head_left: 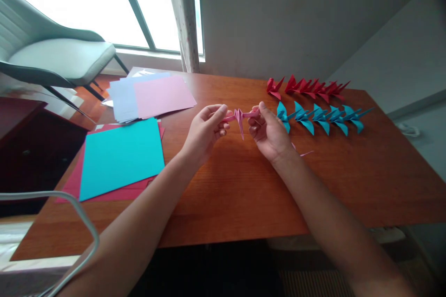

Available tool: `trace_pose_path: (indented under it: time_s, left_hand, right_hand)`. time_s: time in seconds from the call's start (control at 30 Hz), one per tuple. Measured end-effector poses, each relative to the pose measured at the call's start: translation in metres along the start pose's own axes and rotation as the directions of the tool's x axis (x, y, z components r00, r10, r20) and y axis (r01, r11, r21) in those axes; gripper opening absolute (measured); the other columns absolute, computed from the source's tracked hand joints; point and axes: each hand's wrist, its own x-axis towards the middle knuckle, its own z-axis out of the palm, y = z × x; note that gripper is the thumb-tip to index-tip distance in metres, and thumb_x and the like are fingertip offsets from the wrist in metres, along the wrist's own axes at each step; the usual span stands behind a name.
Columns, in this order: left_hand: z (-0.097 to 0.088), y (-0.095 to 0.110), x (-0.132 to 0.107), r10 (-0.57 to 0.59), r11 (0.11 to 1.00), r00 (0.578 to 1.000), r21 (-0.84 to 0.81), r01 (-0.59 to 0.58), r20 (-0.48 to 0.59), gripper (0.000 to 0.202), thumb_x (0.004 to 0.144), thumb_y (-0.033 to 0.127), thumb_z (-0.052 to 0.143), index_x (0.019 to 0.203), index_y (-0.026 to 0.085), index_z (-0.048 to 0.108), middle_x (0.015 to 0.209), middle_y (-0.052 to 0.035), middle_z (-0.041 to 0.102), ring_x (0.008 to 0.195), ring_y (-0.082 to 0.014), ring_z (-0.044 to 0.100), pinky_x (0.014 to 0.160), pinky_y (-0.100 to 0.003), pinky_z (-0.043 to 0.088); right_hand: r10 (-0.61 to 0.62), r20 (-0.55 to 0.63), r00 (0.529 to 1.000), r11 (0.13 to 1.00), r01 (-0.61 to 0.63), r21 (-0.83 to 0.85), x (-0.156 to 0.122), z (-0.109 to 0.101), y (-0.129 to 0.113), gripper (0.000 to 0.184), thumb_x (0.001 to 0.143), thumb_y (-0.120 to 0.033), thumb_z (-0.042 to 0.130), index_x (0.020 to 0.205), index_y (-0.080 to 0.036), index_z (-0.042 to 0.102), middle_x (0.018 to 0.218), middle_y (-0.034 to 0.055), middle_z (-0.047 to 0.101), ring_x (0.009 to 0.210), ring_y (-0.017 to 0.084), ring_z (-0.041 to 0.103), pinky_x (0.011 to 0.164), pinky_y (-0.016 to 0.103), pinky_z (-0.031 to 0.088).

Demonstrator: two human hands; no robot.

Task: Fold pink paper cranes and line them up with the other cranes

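Between my hands, above the middle of the wooden table (pixel 237 195), is a pink origami crane (pixel 239 120) with a narrow point hanging down. My left hand (pixel 208 130) pinches its left end between thumb and fingers. The opposite end is pinched in my right hand (pixel 269 131). Just beyond my right hand stands a row of blue origami cranes (pixel 321 119), partly covered by that hand at its left end. Another pink folded piece (pixel 304 153) lies on the table, mostly hidden behind my right wrist.
Red origami cranes (pixel 310 87) line up behind the blue ones. Blue paper sheets (pixel 121 158) lie over red sheets at the left, with pink paper (pixel 165 94) and pale sheets behind. A white cable (pixel 83 216) crosses the lower left. A chair (pixel 59 58) stands by the window.
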Motion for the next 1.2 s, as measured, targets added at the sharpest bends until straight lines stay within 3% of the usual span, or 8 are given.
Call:
trace_pose_path:
  time_s: [0.13,0.23,0.33,0.63,0.9,1.0,1.07,1.2]
  left_hand:
    - [-0.001,0.0,-0.002,0.087,0.983,0.996,0.162,-0.088,0.01,0.039,0.068,0.032,0.091,0.096,0.018,0.068,0.083,0.0011,0.071,0.061,-0.0054,0.059,0.056,-0.017,0.043]
    - [-0.003,0.001,-0.001,0.109,0.973,0.993,0.201,-0.114,0.037,0.028,0.072,0.031,0.088,0.087,0.017,0.07,0.074,0.0013,0.068,0.06,-0.0057,0.057,0.055,-0.017,0.042]
    - [-0.004,0.002,-0.001,0.066,0.986,0.996,0.152,-0.075,0.061,0.024,0.074,0.033,0.085,0.077,0.016,0.068,0.067,0.0017,0.063,0.058,-0.0057,0.056,0.054,-0.016,0.041]
    - [-0.008,0.003,0.005,-0.08,0.994,0.995,-0.068,0.084,0.052,0.023,0.074,0.026,0.083,0.081,0.016,0.064,0.07,0.0027,0.065,0.057,-0.0054,0.06,0.052,-0.015,0.047]
    - [-0.008,0.005,0.004,-0.104,0.993,0.994,-0.051,0.102,-0.035,0.024,0.072,0.019,0.08,0.091,0.016,0.066,0.071,0.0011,0.068,0.056,-0.0058,0.06,0.054,-0.015,0.045]
    - [-0.009,0.003,0.004,0.01,0.995,0.995,0.103,0.0,-0.098,0.021,0.074,0.026,0.08,0.088,0.017,0.067,0.08,-0.0014,0.07,0.07,-0.01,0.065,0.061,-0.018,0.045]
    - [-0.01,0.003,0.005,0.167,0.957,0.976,0.259,-0.127,-0.138,0.018,0.079,0.031,0.078,0.086,0.018,0.069,0.089,-0.0031,0.072,0.083,-0.0134,0.066,0.069,-0.02,0.046]
    - [-0.011,0.003,0.005,0.494,0.757,0.866,0.526,-0.388,-0.072,0.014,0.088,0.034,0.073,0.091,0.02,0.074,0.097,-0.0035,0.072,0.097,-0.017,0.062,0.084,-0.024,0.045]
  right_hand:
    - [0.025,-0.017,1.0,0.999,-0.024,0.025,0.004,-0.001,-0.001,0.03,0.074,-0.044,0.089,0.082,-0.023,0.068,0.07,-0.0059,0.072,0.056,0.007,0.062,0.043,0.016,0.044]
    - [0.071,-0.023,0.997,0.996,-0.07,0.061,0.007,-0.002,-0.002,0.03,0.075,-0.042,0.088,0.081,-0.022,0.065,0.069,-0.0065,0.07,0.053,0.005,0.06,0.041,0.013,0.043]
    - [0.106,0.008,0.994,0.992,-0.106,0.07,0.006,-0.001,-0.003,0.03,0.075,-0.04,0.088,0.082,-0.021,0.065,0.07,-0.0068,0.069,0.053,0.003,0.059,0.041,0.011,0.042]
    - [0.083,0.064,0.994,0.996,-0.085,0.029,0.002,0.0,-0.006,0.014,0.075,-0.02,0.078,0.087,-0.021,0.071,0.073,-0.0063,0.069,0.056,0.003,0.06,0.046,0.011,0.044]
    - [0.152,0.105,0.983,0.988,-0.154,0.011,-0.004,0.004,-0.011,0.013,0.072,-0.018,0.072,0.085,-0.019,0.072,0.065,-0.006,0.065,0.053,0.003,0.055,0.045,0.011,0.04]
    - [0.126,0.143,0.982,0.992,-0.128,0.007,-0.006,0.005,-0.012,0.014,0.072,-0.018,0.074,0.086,-0.019,0.073,0.069,-0.0053,0.069,0.056,0.004,0.057,0.046,0.012,0.04]
    - [0.088,0.149,0.985,0.996,-0.091,0.014,-0.006,0.005,-0.011,0.016,0.072,-0.019,0.075,0.088,-0.019,0.073,0.074,-0.005,0.071,0.06,0.004,0.06,0.048,0.013,0.041]
    - [0.017,0.131,0.991,1.0,-0.016,-0.01,-0.007,0.005,-0.009,0.017,0.073,-0.023,0.078,0.089,-0.022,0.074,0.078,-0.0049,0.073,0.066,0.005,0.063,0.052,0.015,0.042]
